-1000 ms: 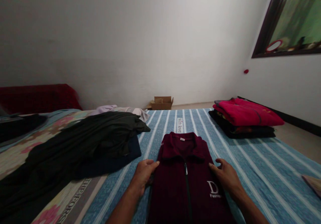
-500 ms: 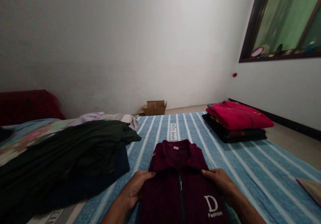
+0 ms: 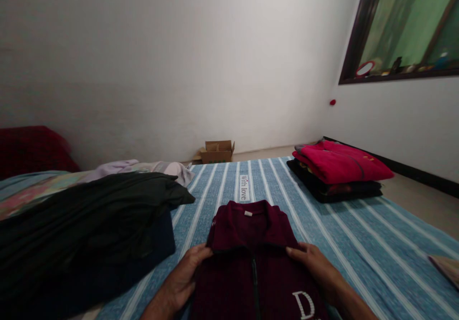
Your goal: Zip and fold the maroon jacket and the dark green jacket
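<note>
Free to pass straight ahead, past the jacket [image 3: 233, 282] and along the striped sheet [image 3: 344, 239], to the box [image 3: 216, 156] and wall [image 3: 215, 62] beyond. Open to the right too, between jacket and folded pile [image 3: 340, 165]. Blocked on the left by heaped dark clothes [image 3: 107, 229], with only a narrow strip of sheet between these and the left hand [image 3: 182, 274].

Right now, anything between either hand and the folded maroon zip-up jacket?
Nothing visible; the left hand and right hand each have a thumb directly on the folded maroon zip-up jacket.
</note>
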The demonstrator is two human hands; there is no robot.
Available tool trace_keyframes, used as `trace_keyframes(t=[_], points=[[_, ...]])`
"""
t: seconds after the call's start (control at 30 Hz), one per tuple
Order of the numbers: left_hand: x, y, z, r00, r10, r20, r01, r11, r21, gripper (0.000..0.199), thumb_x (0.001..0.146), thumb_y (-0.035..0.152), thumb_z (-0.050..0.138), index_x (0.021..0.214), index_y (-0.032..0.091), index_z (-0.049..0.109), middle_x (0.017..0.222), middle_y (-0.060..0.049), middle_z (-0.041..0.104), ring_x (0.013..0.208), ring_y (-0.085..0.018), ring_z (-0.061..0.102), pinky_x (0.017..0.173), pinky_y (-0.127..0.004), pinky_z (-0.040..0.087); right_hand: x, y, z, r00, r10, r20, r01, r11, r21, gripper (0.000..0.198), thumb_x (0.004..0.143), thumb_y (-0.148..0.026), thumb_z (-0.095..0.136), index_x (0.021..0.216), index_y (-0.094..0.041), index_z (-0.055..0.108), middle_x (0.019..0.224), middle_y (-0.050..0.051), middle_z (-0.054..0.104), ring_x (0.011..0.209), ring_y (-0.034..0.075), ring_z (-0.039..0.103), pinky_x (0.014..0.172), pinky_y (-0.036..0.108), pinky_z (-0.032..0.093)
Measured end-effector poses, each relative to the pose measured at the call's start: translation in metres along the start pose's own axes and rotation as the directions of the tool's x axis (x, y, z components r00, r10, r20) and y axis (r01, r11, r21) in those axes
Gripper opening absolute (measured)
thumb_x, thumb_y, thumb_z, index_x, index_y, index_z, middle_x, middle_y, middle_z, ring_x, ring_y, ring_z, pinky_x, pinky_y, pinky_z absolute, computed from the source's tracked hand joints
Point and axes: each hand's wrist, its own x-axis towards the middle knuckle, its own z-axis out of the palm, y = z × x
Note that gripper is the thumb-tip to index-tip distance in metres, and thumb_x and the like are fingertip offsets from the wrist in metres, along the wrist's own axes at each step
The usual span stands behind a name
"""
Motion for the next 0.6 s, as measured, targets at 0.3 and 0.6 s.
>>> trace_keyframes(t=[0.3,0.6], points=[[0.007,0.005,0.008,0.996,-0.01,0.09,0.02,0.994,-0.109,0.048,0.063,0.017,0.071,0.109,0.018,0.059,0.095,-0.009,0.07,0.086,-0.029,0.067,0.078,-0.039,0.052,0.003,-0.007,0.005,0.993,-0.026,0.118,0.002,0.981,0.196,0.051,0.061,-0.024,0.066,0.11,-0.016,0.055,0.092,0.007,0.07,0.083,0.024,0.066,0.083,0.039,0.047],[-0.007,0.018,0.018,0.996,0.043,0.075,-0.036,0.995,-0.095,0.062,0.067,0.016,0.071,0.125,0.023,0.049,0.104,-0.008,0.068,0.094,-0.03,0.064,0.083,-0.043,0.051,0.0,-0.026,0.01,0.979,-0.13,0.157,0.093,0.97,0.223,0.057,0.06,-0.017,0.067,0.115,-0.022,0.054,0.088,0.003,0.07,0.076,0.023,0.066,0.075,0.038,0.048]])
